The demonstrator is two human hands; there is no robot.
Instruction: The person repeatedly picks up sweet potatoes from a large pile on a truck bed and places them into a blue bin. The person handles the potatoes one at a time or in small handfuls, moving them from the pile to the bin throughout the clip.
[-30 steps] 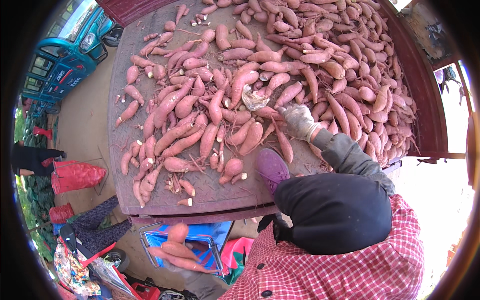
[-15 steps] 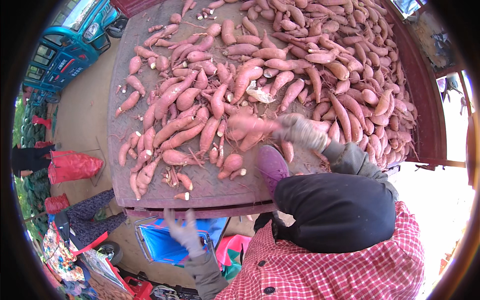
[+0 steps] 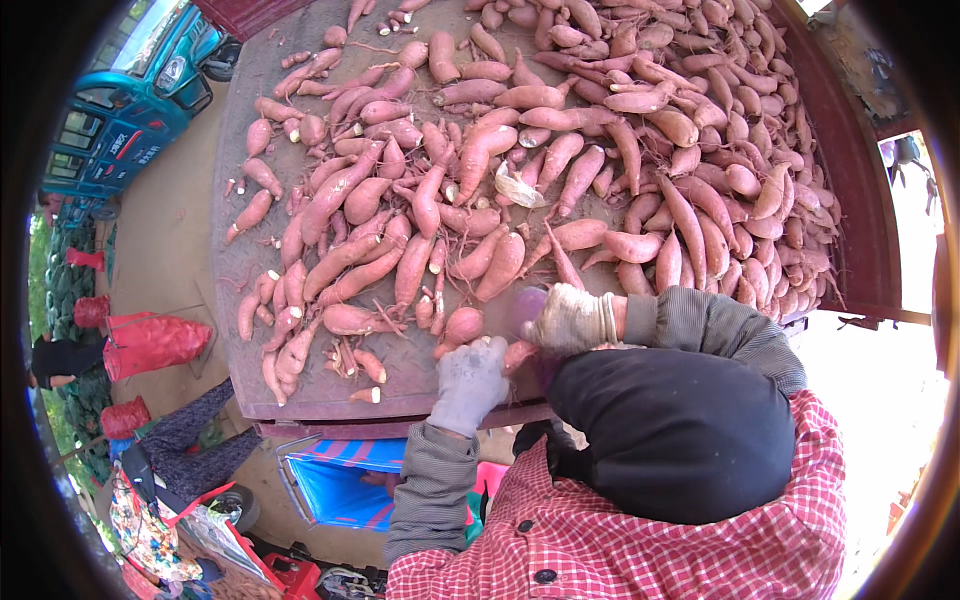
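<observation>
My gloved left hand is at the near edge of the truck bed, its fingers closed around one end of a sweet potato. Opposite it, my gloved right hand is closed at the other end, partly covering the root. Beside the right hand shows a purple shoe, blurred and mostly hidden. Many loose sweet potatoes lie just beyond both hands, and a rounder one touches the left hand's fingertips. Below the bed's edge, a blue bag hangs open in a metal frame, with reddish roots partly visible inside.
A large heap of sweet potatoes fills the right of the bed, against a red side wall. Bent black-clad knee stands close to my hands. At left are a red sack, people and a teal vehicle.
My right hand has come nearer with the sweet potato. My left hand, spread over the blue bag before, has risen onto the bed and closed on the root.
</observation>
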